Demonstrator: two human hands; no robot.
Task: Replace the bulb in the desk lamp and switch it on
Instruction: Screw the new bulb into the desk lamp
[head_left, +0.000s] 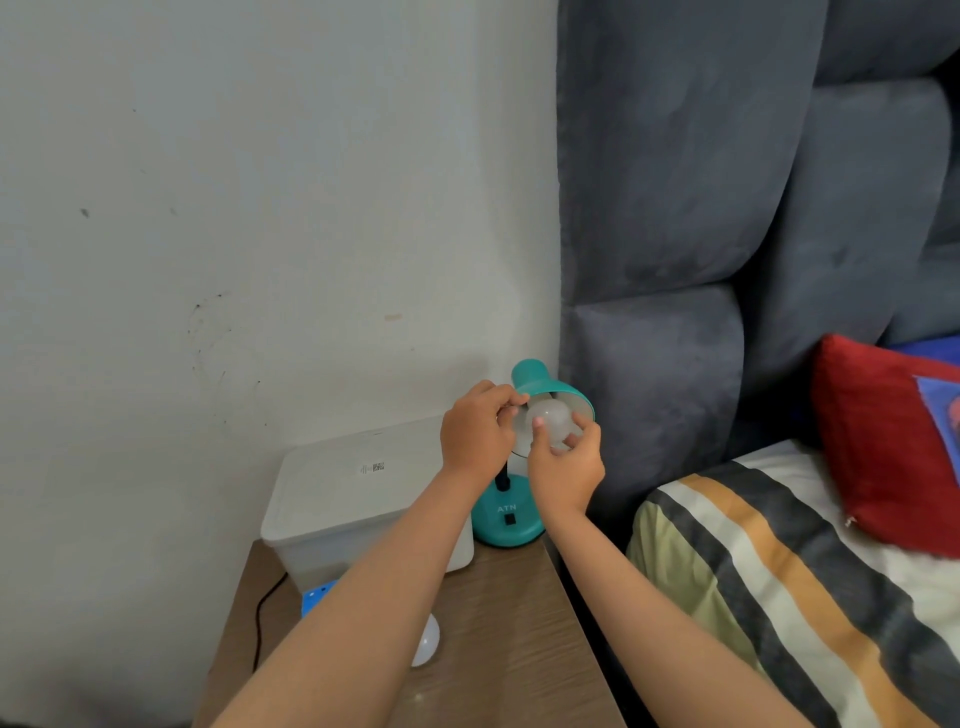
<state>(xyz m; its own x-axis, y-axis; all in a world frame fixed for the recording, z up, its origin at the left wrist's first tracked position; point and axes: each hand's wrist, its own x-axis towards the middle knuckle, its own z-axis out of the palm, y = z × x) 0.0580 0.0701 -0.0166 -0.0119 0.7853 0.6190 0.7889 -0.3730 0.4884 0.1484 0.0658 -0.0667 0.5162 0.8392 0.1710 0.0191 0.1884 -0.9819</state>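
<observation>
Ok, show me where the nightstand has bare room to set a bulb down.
The wooden nightstand is bare in front of the teal lamp base, along the bed-side edge. The back is crowded by the white box; the left front holds a spare bulb, a blue item and a black cord.

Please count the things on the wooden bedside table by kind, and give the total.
Light bulbs: 2, one in the lamp shade, one lying on the table
Desk lamps: 1
White plastic boxes: 1
Blue packets: 1
Total: 5
</observation>
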